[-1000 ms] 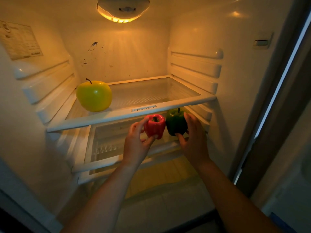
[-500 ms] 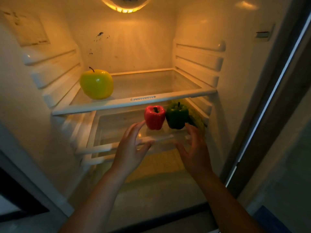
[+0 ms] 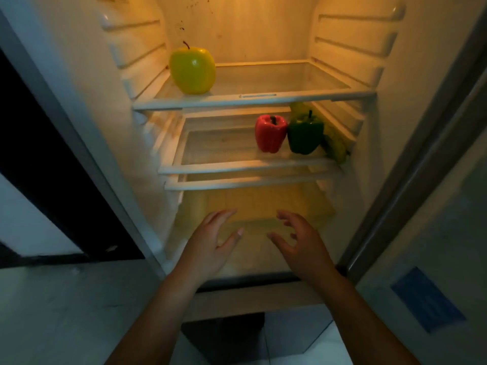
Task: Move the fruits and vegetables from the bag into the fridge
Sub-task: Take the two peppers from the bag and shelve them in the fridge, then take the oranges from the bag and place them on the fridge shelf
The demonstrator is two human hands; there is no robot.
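Note:
A red bell pepper and a green bell pepper stand side by side, touching, on the fridge's middle shelf. Behind and right of the green one lies a yellow-green piece of produce, partly hidden. A large yellow apple sits at the left of the upper shelf. My left hand and my right hand hover empty in front of the fridge's lower part, fingers spread and relaxed, well below the peppers. No bag is in view.
The fridge door stands open at the right with a blue label on it. A dark panel borders the fridge on the left. A clear drawer sits under the lowest shelf. Pale floor lies below.
Both hands let go of the red and green peppers, which now stand on the middle shelf, and pulled back and down out of the fridge. The view has tilted downward.

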